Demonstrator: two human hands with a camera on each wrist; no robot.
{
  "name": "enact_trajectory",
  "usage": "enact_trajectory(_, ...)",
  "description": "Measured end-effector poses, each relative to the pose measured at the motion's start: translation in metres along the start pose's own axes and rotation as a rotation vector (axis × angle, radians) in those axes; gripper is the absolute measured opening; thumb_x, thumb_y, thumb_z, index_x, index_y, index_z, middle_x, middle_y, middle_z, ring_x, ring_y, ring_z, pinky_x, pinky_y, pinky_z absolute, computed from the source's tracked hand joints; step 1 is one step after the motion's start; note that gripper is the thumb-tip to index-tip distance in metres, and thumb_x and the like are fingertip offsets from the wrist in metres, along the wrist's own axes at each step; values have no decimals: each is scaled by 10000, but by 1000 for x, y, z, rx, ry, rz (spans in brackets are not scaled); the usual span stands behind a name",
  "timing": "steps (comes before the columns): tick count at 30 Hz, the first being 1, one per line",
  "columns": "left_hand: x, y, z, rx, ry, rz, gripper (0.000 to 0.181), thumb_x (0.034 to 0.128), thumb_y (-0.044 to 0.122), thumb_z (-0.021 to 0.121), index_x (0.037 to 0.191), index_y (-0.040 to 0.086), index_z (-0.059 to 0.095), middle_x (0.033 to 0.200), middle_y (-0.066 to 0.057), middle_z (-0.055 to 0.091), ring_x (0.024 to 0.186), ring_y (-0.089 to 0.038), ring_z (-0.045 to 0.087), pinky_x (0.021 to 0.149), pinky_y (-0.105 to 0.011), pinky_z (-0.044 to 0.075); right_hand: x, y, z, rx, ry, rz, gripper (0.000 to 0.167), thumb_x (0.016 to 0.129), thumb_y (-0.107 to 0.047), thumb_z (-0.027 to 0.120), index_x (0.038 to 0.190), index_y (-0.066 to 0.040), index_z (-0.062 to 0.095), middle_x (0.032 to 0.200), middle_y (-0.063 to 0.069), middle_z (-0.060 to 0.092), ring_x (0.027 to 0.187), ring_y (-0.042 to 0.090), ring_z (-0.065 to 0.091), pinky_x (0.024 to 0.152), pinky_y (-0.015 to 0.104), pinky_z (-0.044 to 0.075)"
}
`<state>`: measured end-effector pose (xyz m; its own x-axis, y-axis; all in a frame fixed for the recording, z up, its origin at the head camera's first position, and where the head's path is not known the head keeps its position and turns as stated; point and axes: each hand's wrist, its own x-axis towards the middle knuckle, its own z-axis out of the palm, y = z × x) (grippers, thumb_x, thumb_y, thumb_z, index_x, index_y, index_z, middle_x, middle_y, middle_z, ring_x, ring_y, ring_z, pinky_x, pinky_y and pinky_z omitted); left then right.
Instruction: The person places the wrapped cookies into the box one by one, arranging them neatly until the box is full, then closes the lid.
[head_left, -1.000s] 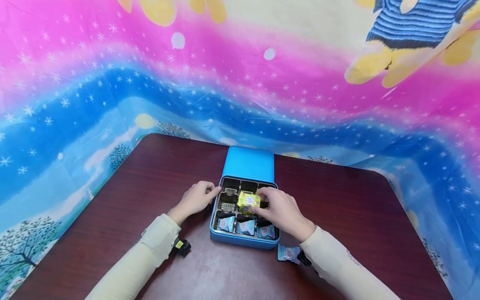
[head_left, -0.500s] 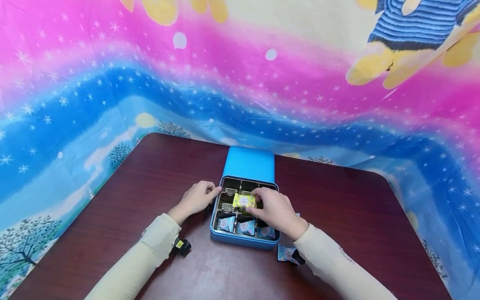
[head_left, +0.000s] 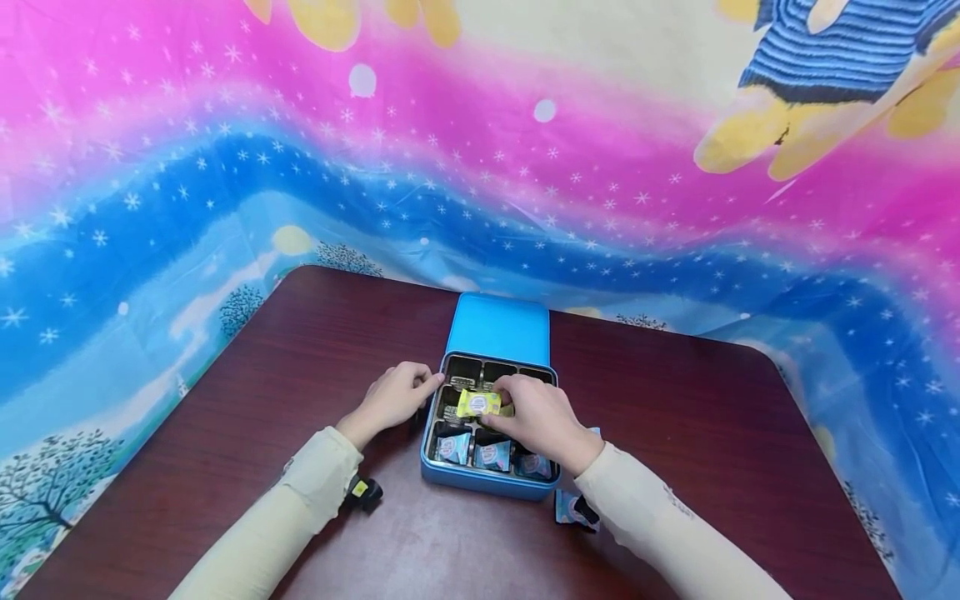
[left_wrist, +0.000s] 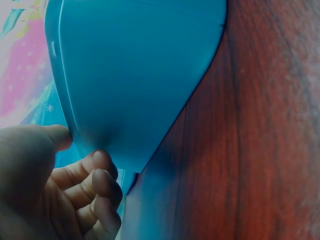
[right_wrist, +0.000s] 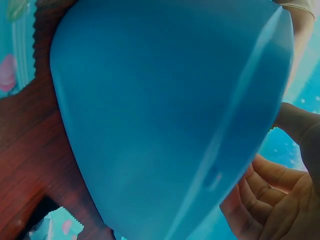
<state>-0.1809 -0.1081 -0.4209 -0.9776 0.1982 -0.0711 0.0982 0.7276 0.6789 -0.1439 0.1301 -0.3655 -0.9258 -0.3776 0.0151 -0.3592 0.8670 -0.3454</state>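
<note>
A blue tin box (head_left: pixel 487 483) with a divided dark tray stands in the middle of the table, its lid folded back. My right hand (head_left: pixel 543 417) is over the tray and pinches a yellow wrapped candy (head_left: pixel 477 404) between thumb and fingers, above the middle row. My left hand (head_left: pixel 393 400) holds the tin's left rim; in the left wrist view its thumb touches the rim and its curled fingers lie against the side wall. Blue wrapped candies (head_left: pixel 453 448) sit in the front row. The right hand hides the tray's right side.
Another blue wrapped candy (head_left: pixel 568 507) lies on the table by the tin's front right corner. In the right wrist view a blue wrapper (right_wrist: pixel 15 55) shows beside the tin. The open lid (head_left: pixel 498 323) lies behind the tin. A patterned curtain (head_left: pixel 450 167) hangs behind the table.
My right hand has moved a little to the left with the yellow candy, from the middle compartment toward the left one. The left hand and the tin have stayed put.
</note>
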Motion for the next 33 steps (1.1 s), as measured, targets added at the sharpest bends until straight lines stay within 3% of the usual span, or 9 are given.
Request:
enact_trajectory(9, 0, 0, -1, -2, -4, 5, 382, 1021, 438, 557, 736, 196, 634, 619, 5, 624, 548, -142, 537, 553, -317, 396, 4, -5, 2, -19, -25, 11, 396, 828, -421, 823, 1085, -138, 722, 908, -26, 699, 705, 75, 551, 566, 261, 456)
enact_trajectory(17, -1, 1, -2, 2, -6, -3, 377, 1020, 434, 561, 736, 198, 634, 621, 8, 624, 547, -142, 541, 565, -321, 394, 8, -11, 4, -67, -23, -45, 400, 839, -431, 811, 1092, -132, 728, 841, -54, 656, 620, 69, 488, 489, 246, 394)
enact_trajectory(33, 0, 1, -1, 5, -10, -8, 371, 1020, 448, 553, 759, 203, 649, 625, 44, 607, 559, -142, 538, 562, -319, 393, 15, -17, 8, -136, -36, -80, 394, 867, -459, 773, 1081, -130, 732, 842, -48, 667, 612, 54, 501, 497, 243, 403)
